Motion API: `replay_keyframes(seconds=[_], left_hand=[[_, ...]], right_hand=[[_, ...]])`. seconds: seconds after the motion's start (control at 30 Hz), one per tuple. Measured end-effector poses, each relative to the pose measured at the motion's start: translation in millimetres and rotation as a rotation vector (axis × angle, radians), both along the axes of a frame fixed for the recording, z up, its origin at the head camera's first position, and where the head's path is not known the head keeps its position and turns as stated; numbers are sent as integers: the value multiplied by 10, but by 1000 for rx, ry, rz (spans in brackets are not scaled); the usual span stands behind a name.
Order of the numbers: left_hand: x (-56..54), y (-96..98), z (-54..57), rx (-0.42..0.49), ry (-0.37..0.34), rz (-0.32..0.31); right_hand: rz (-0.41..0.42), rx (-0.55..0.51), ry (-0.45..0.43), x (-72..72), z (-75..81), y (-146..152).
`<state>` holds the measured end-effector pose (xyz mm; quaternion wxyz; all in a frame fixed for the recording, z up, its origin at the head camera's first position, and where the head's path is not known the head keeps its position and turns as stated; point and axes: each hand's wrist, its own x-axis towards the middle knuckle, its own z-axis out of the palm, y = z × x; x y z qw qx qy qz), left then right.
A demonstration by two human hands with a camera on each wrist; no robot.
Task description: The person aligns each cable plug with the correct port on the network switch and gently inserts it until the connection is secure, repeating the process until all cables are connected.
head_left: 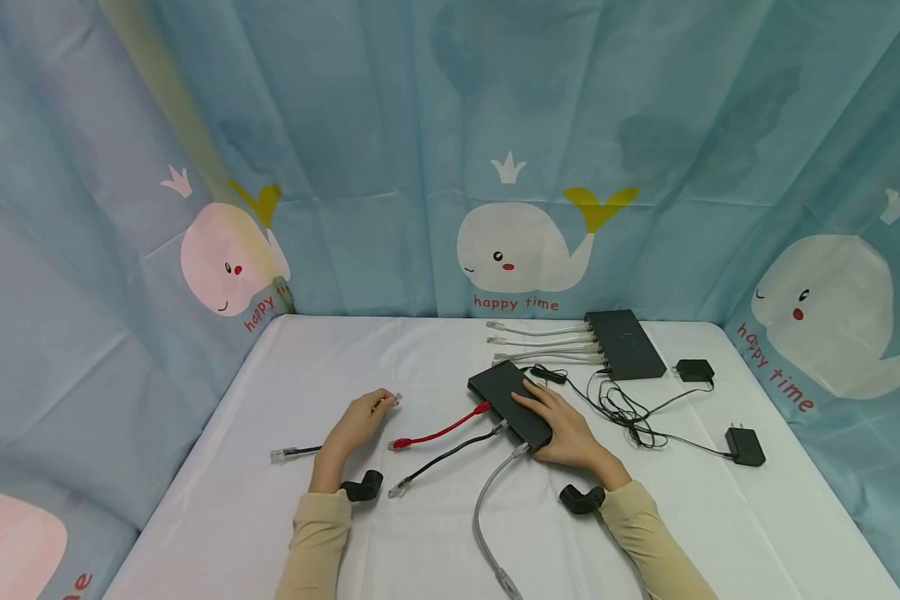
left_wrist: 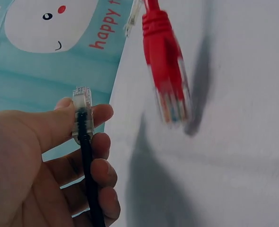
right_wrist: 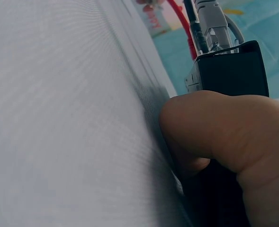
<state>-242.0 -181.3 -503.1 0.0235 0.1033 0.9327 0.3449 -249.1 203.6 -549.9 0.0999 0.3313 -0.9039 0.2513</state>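
My left hand (head_left: 360, 423) pinches the clear plug (left_wrist: 82, 111) of a black network cable (left_wrist: 93, 189) between thumb and fingertips, and the cable runs down across the curled fingers. Its other clear plug (head_left: 279, 455) lies left of the wrist. My right hand (head_left: 566, 429) grips the right side of a black network switch (head_left: 504, 393), thumb along its near end. Three cables come from the switch's left side: a red cable (head_left: 444, 431), a second black cable (head_left: 450, 454) and a grey cable (head_left: 478, 508). The red cable's free plug (left_wrist: 165, 66) hangs near the left hand.
Farther back stands another black switch (head_left: 626, 343) with several pale cables (head_left: 543, 341) in its left side. Tangled black power leads (head_left: 630, 412) lie to its front, joined to two power adapters (head_left: 694, 371). White cloth covers the table (head_left: 217, 533); a whale-print curtain (head_left: 390, 167) hangs behind.
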Motion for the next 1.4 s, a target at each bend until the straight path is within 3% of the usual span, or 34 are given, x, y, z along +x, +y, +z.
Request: replay_keyframes(seconds=[0.33, 0.57, 0.83, 1.4], left_hand=[[-21, 232, 24, 57, -1, -27], [-23, 344, 34, 79, -32, 6], [0, 465, 54, 82, -32, -13], [-64, 743, 109, 59, -90, -50]], right_hand=[[2, 6, 21, -12, 11, 17], [8, 8, 25, -20, 12, 24], [12, 5, 19, -30, 9, 17], [9, 3, 21, -19, -36, 8]])
